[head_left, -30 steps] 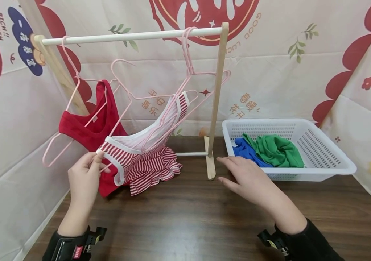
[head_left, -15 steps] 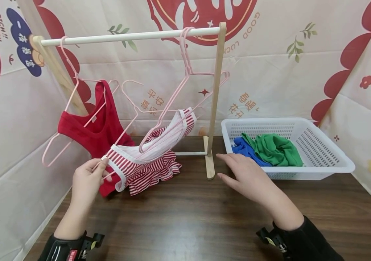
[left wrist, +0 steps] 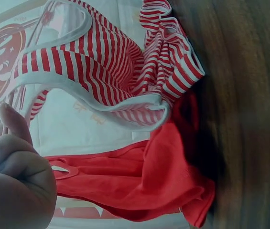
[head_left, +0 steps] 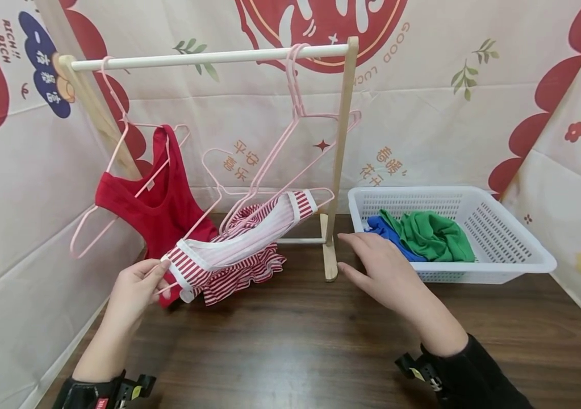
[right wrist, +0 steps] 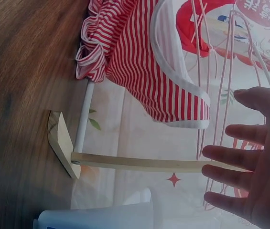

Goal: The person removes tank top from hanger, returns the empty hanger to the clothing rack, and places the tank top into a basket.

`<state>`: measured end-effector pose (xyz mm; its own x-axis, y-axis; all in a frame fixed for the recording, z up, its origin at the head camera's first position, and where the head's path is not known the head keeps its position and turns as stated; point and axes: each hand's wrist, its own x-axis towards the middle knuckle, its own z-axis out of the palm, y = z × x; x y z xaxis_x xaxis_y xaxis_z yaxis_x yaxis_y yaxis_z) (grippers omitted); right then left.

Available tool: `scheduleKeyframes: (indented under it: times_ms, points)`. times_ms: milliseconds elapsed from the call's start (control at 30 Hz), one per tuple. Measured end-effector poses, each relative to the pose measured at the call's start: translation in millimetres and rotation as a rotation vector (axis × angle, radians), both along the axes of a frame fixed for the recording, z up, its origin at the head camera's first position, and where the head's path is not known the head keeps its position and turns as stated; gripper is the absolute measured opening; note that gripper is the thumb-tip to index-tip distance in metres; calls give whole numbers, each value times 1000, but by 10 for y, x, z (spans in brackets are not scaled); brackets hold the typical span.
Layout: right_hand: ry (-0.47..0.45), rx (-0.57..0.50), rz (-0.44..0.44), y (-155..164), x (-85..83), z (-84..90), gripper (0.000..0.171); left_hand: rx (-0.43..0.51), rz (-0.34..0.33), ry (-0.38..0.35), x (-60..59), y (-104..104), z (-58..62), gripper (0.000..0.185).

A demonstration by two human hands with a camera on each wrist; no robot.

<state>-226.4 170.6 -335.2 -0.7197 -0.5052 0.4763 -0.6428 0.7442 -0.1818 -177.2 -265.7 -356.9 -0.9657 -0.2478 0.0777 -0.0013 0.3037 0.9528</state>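
Holds the pink hanger (head_left: 220,187) by its near end in the left hand (head_left: 134,287), thumb and fingertips pinching the wire where the white-trimmed shoulder of the striped dress (head_left: 239,244) sits. Has brought it down over the last second: a second ago carried the hook high, about level with the neck of the red top (head_left: 162,204); half a second ago, lower; now tips it lower again, well under the white rail (head_left: 208,57) and free of it. Lets the ruffled hem pile on the table (head_left: 295,341), with the dress's upper part slung almost level along the hanger. Means a dress off the rail and mostly down, yet not let go: stays on its hanger, and the hanger stays in the pinch.

Places the dress just right of the left hand and touching it at the shoulder; runs it from there toward the rack's wooden upright (head_left: 341,142), partly over the red top hanging behind. Shows curled fingers in the left wrist view, with the striped cloth close above them.

Keeps the right hand (head_left: 384,272) spread and empty, fingers straight, hovering low near the rack's foot, apart from the dress and just beside the white basket (head_left: 505,267) with its green garment (head_left: 435,236) and blue garment (head_left: 382,227). Has hardly shifted it in that second.
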Motion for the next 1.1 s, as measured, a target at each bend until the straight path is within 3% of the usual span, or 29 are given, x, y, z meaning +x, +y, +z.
scheduleKeyframes:
  times_ms: [533, 833, 1100]
  points:
    - [28, -54, -15, -83, -70, -20, 53, -60, -149, -30, 41, 16, -82, 30]
    - [-37, -33, -10, -93, -108, -98, 58, -51, -241, -30, 36, 75, -107, 25]
    - [-153, -1, -24, -88, -145, -150, 41, -98, -312, -41, 40, 111, -115, 22]
